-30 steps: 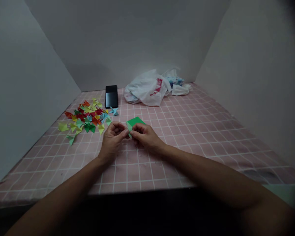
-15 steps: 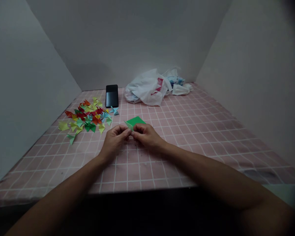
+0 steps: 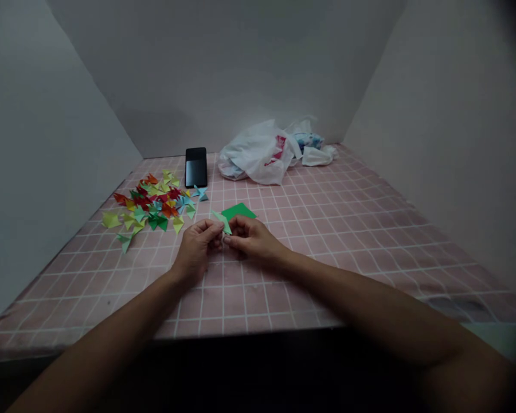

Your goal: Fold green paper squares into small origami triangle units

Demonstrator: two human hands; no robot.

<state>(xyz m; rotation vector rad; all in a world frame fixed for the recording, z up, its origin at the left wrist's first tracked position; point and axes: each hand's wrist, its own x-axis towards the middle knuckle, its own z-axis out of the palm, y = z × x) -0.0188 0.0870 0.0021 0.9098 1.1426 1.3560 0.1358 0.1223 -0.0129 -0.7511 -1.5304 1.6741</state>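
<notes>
A small piece of light green folded paper [image 3: 223, 222] is raised between my hands, just above the tablecloth. My left hand [image 3: 198, 246] pinches its left side between thumb and fingers. At the paper's lower right corner, the thumb and curled fingers of my right hand [image 3: 258, 241] close on it; the exact contact is partly hidden. Right behind the hands lies a flat green paper sheet [image 3: 239, 210], its near edge partly covered by my right hand. To the left, many small folded paper pieces [image 3: 157, 203] in red, orange, yellow, green and blue are heaped together.
A black phone [image 3: 196, 167] lies near the back wall, behind the paper heap. Right of it sits a crumpled white plastic bag [image 3: 258, 152], with a smaller blue-and-white bundle [image 3: 308, 141] beside it. Walls enclose the pink checked tablecloth [image 3: 348, 229] on three sides.
The folded paper has turned and shows more of its light green face, shifting slightly left. My right fingers have moved a little down and away from my left hand.
</notes>
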